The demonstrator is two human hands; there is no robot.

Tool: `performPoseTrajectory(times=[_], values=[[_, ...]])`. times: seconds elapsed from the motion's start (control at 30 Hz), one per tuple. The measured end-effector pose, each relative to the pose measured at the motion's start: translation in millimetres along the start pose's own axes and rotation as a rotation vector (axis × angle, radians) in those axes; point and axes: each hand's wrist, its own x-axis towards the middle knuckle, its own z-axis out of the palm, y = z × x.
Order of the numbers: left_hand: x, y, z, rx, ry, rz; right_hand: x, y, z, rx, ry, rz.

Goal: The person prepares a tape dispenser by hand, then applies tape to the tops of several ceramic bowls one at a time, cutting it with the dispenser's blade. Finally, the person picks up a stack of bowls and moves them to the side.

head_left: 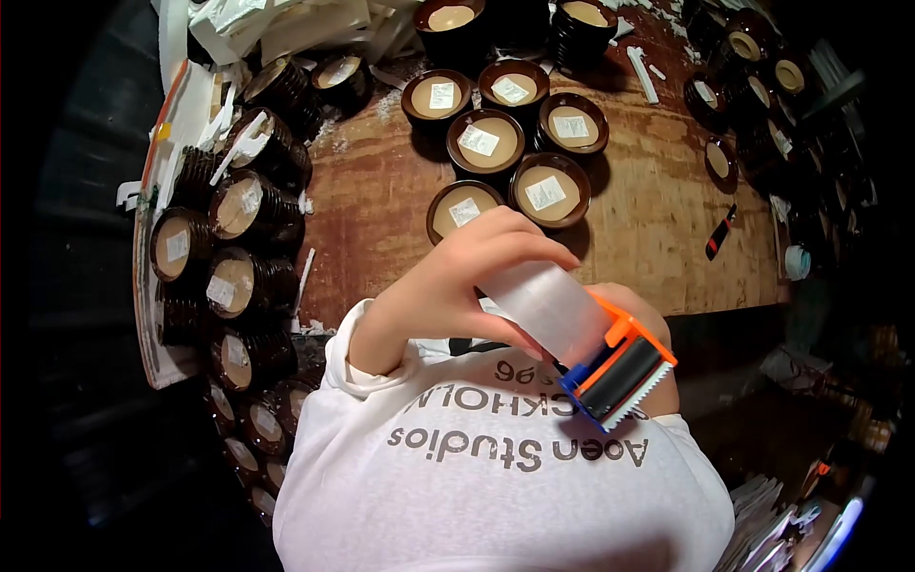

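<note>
My left hand [486, 267] is curled around a wide band of clear packing tape [553, 310], fingers on its upper side and thumb on its lower side. The tape sits against a tape dispenser [624, 377] with an orange and blue frame, a black roller and a white toothed blade. Behind the dispenser is my right hand [634, 300], mostly hidden, apparently gripping it. Just beyond my left hand, a brown bowl [464, 210] with a white label stands on the table, partly covered by that hand. Another labelled bowl [550, 193] stands beside it.
More labelled bowls [486, 141] stand on the wooden table [667, 210]. Stacked bowls [243, 205] line the left side, and further stacks [762, 95] stand at right. A red and black cutter [721, 232] lies near the right edge. White foam pieces [276, 29] are heaped at the back.
</note>
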Motion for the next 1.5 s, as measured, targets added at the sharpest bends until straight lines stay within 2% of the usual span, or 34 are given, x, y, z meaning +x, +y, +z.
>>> performPoseTrajectory(times=[0.03, 0.1, 0.27, 0.33, 0.37, 0.43, 0.5, 0.53, 0.57, 0.6, 0.63, 0.67, 0.7, 0.73, 0.8, 0.83, 0.87, 0.93, 0.97, 1.0, 1.03, 1.07, 1.1, 1.2, 1.27, 1.33, 1.43, 1.5], values=[[1.6, 2.3, -0.3, 0.040, -0.032, 0.001, 2.0, 7.1, -7.3, 0.001, 0.000, 0.001], [0.9, 3.1, 1.1, 0.078, -0.063, -0.002, 5.7, 17.2, -18.2, 0.075, -0.150, 0.108], [-8.5, -11.8, 5.0, -0.223, 0.156, -0.066, 3.3, 8.9, -3.9, 0.248, -0.111, 0.122], [-16.6, -18.4, 4.5, -0.254, 0.157, -0.116, 2.7, -1.2, 10.7, -0.004, 0.123, 0.222], [-20.7, -23.1, 5.5, -0.339, 0.183, -0.173, 1.8, -5.2, 11.7, -0.004, 0.122, 0.224], [-27.6, -29.9, 5.8, -0.422, 0.213, -0.233, 0.3, -10.0, 11.8, 0.197, 0.153, 0.270], [-31.7, -35.1, 5.6, -0.421, 0.086, -0.327, -0.3, -8.4, 10.1, 0.245, 0.183, 0.307], [-32.6, -37.3, 7.4, -0.423, 0.085, -0.329, -1.0, -7.7, 9.4, 0.291, 0.216, 0.341], [-32.7, -39.2, 10.1, -0.488, 0.131, -0.318, -0.8, -10.3, 13.5, 0.354, 0.322, 0.377], [-31.9, -40.0, 13.3, -0.554, 0.176, -0.305, -1.6, -16.7, 15.6, 0.355, 0.327, 0.378], [-25.3, -33.3, 20.4, -0.545, 0.320, -0.260, -1.3, -24.5, 16.8, 0.299, 0.318, 0.384], [-24.7, -27.7, 19.0, -0.547, 0.312, -0.259, 0.4, -28.5, 16.8, 0.242, 0.310, 0.388], [-25.0, -22.7, 15.9, -0.311, 0.272, -0.194, 6.7, -24.3, 16.3, 0.221, 0.410, 0.467], [-23.7, -16.6, 13.8, -0.077, 0.232, -0.128, 7.0, -19.8, 16.6, 0.223, 0.416, 0.464], [-19.1, -7.3, 14.5, 0.040, 0.199, -0.130, 4.2, -9.1, 17.7, 0.092, 0.355, 0.248], [-18.8, -10.3, 13.7, 0.073, 0.211, -0.134, 0.3, -7.3, 6.9, 0.326, 0.197, 0.300], [-18.6, -13.5, 12.9, 0.108, 0.221, -0.137, -1.5, -4.9, 7.5, 0.326, 0.196, 0.299], [-20.2, -19.5, 15.3, 0.125, 0.217, -0.104, 2.3, -11.9, 18.3, 0.781, 0.199, 0.218], [-21.5, -20.4, 19.1, -0.093, 0.264, -0.214, 4.3, -14.8, 18.5, 0.780, 0.199, 0.214], [-22.7, -22.0, 22.2, -0.314, 0.308, -0.324, 7.2, -17.8, 17.4, 0.651, 0.176, 0.224], [-24.3, -24.7, 24.7, -0.315, 0.305, -0.324, 9.3, -20.0, 16.6, 0.523, 0.155, 0.234], [-25.9, -27.6, 27.0, -0.464, 0.349, -0.342, 10.5, -20.9, 16.7, 0.395, 0.132, 0.244], [-27.2, -30.3, 28.8, -0.612, 0.392, -0.359, 11.3, -19.5, 17.9, 0.394, 0.133, 0.243], [-29.0, -36.8, 36.7, -0.775, 0.440, -0.436, 12.9, -12.5, 21.8, 0.670, 0.176, 0.160], [-29.1, -37.0, 39.1, -0.832, 0.410, -0.479, 12.5, -19.4, 18.3, 0.630, 0.157, 0.170], [-28.9, -38.7, 39.8, -1.101, 0.267, -0.525, 13.0, -20.1, 14.2, 0.591, 0.138, 0.183], [-25.4, -34.4, 40.3, -1.108, 0.271, -0.525, 12.2, 1.9, 5.6, 0.728, 0.100, 0.190], [-25.2, -35.5, 40.4, -1.086, 0.272, -0.540, 7.8, 16.0, 4.3, 0.318, 0.112, 0.032]])
